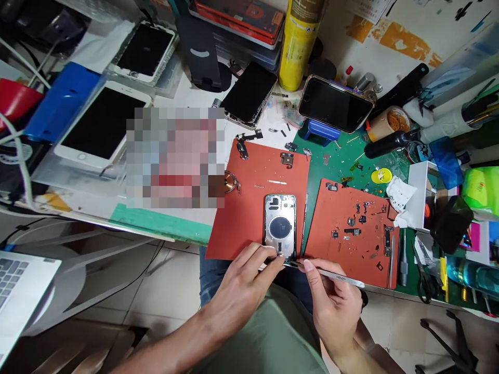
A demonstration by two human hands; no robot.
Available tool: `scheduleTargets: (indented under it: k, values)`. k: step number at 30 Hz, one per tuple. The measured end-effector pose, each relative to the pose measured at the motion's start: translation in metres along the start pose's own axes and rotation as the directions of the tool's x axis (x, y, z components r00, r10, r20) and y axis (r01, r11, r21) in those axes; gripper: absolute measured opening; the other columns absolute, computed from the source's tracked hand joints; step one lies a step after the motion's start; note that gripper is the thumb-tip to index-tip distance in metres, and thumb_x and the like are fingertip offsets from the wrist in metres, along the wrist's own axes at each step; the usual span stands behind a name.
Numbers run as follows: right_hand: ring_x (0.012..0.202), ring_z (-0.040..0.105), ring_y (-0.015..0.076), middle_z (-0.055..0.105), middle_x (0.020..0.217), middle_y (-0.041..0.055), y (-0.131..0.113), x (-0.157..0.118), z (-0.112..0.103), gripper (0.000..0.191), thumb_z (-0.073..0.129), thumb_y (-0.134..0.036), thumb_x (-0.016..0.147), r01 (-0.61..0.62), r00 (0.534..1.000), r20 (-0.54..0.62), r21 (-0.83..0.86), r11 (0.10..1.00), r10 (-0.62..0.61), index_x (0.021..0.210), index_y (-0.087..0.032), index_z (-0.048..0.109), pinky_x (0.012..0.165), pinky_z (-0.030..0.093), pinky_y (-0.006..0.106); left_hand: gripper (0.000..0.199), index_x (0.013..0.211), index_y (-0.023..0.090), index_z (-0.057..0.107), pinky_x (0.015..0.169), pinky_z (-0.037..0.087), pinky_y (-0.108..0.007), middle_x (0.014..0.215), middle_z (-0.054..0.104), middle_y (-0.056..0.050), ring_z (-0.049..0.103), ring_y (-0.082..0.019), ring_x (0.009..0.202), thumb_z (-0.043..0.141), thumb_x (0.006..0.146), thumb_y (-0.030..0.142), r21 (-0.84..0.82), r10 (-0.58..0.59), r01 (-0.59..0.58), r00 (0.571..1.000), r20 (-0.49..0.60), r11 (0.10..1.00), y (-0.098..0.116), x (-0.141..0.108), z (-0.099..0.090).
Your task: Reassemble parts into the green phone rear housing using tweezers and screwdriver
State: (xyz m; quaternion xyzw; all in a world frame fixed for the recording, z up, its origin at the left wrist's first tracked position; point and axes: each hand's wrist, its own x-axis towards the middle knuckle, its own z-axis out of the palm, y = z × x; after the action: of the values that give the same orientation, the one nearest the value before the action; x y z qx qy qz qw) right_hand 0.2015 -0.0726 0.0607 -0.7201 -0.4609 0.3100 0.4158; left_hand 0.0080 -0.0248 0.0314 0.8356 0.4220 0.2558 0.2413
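Observation:
An opened phone housing (pixel 279 208), bare metal inside with a dark round charging coil area (pixel 280 227), lies on the left red mat. My left hand (pixel 247 272) grips its near end, with the fingers bent over the bottom edge. In my right hand (pixel 335 301), thumb and fingers pinch a pair of metal tweezers (pixel 346 278). The tweezers point left, and their tip is at the housing's bottom right corner. Exactly what the tip touches is too small to make out.
Screws and small phone parts (pixel 353 222) lie scattered on the right red mat (pixel 327 259). Behind the mats are a propped phone (pixel 335 104), a yellow spray can (pixel 298 47) and a dark-screened phone (pixel 251 93). Scissors (pixel 427 285) lie at the right edge. A blurred patch covers the left middle.

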Motion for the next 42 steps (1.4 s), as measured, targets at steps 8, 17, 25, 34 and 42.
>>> scheduleTargets:
  k: [8,17,25,34,42]
  values:
    - [0.074,0.084,0.0201,0.086,0.089,0.0039,-0.015,0.006,-0.006,0.008,0.084,-0.030,0.098,0.013,0.986,-0.164,0.013,1.000,-0.011,0.095,-0.022,0.085,0.070,0.069,0.026,0.028,0.122,0.020,0.074,0.087,0.055,-0.034,0.112,0.074,-0.006,0.063,-0.022,0.098,0.066,0.104,0.001,-0.025,-0.020,0.020,1.000,0.002,0.999,0.002,0.004,0.002]
    - [0.085,0.078,0.0188,0.076,0.091,0.0040,-0.011,0.003,-0.022,0.023,0.056,-0.033,0.115,-0.118,0.982,0.168,0.207,0.971,0.084,0.118,-0.024,0.077,0.076,0.065,0.029,0.021,0.111,0.018,0.075,0.083,0.053,-0.033,0.102,0.071,-0.003,0.056,-0.019,0.090,0.063,0.107,0.002,-0.100,-0.081,0.082,0.997,0.014,0.992,0.011,0.013,0.000]
    - [0.083,0.071,0.0170,0.067,0.094,0.0021,-0.004,0.019,-0.007,0.022,0.062,-0.023,0.109,0.082,0.924,0.383,-0.160,0.984,-0.015,0.123,-0.028,0.079,0.068,0.058,0.024,0.018,0.113,0.017,0.075,0.084,0.054,-0.033,0.100,0.072,-0.004,0.059,-0.020,0.091,0.059,0.112,0.009,-0.123,-0.090,0.092,0.996,0.025,0.988,0.014,0.016,-0.003]
    - [0.080,0.070,0.0166,0.068,0.093,0.0017,0.000,0.023,0.001,0.025,0.061,-0.017,0.108,0.131,0.905,0.423,-0.189,0.973,-0.039,0.115,-0.028,0.082,0.073,0.058,0.027,0.021,0.112,0.018,0.074,0.088,0.056,-0.035,0.104,0.073,-0.005,0.063,-0.021,0.094,0.055,0.114,0.011,-0.115,-0.100,0.103,0.994,0.030,0.988,0.012,0.012,-0.001]
    - [0.082,0.073,0.0170,0.071,0.094,0.0028,0.002,0.027,-0.002,0.030,0.059,-0.016,0.108,0.161,0.892,0.445,-0.145,0.976,-0.081,0.119,-0.029,0.084,0.074,0.061,0.027,0.022,0.103,0.018,0.074,0.084,0.055,-0.036,0.104,0.075,-0.007,0.065,-0.022,0.093,0.056,0.112,0.009,-0.075,-0.087,0.085,0.996,-0.016,0.994,0.013,0.015,0.000]
